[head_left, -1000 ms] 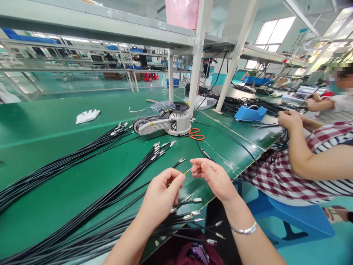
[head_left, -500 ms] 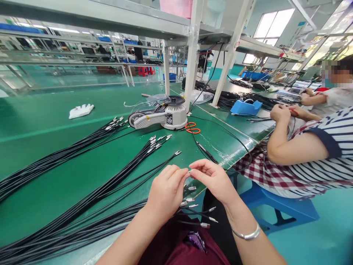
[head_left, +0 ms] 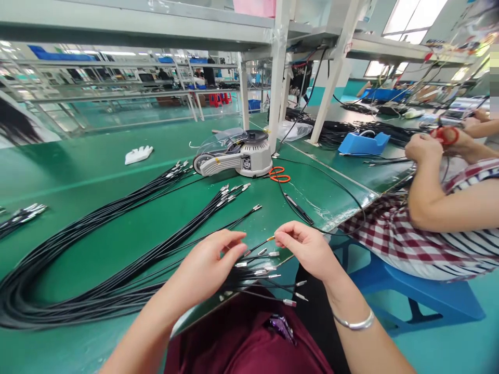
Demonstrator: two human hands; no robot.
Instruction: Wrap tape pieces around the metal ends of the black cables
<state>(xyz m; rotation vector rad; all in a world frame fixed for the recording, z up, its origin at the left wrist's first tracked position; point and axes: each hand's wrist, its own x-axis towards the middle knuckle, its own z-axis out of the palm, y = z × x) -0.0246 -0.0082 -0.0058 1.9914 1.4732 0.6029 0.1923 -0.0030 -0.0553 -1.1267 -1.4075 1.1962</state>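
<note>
Grn worktable, wht shelf post, teal flr, blue stool, bright window upr R

From where I stand: worktop green, smooth, semi-gloss. Black cables: plastic-looking jackets, satin. Plugs on their ends: shiny metal. Round-topped machine: pale grey moulded plastic, low sheen. Glove: white cloth, matt. Clear bag: thin plastic, crinkled, glossy. Rack post: white, smooth. Stool: blue plastic, satin. Bracelet: polished metal. Maroon garment: matt cloth. Purple wrapper: foil-like, crinkled, glossy.
</note>
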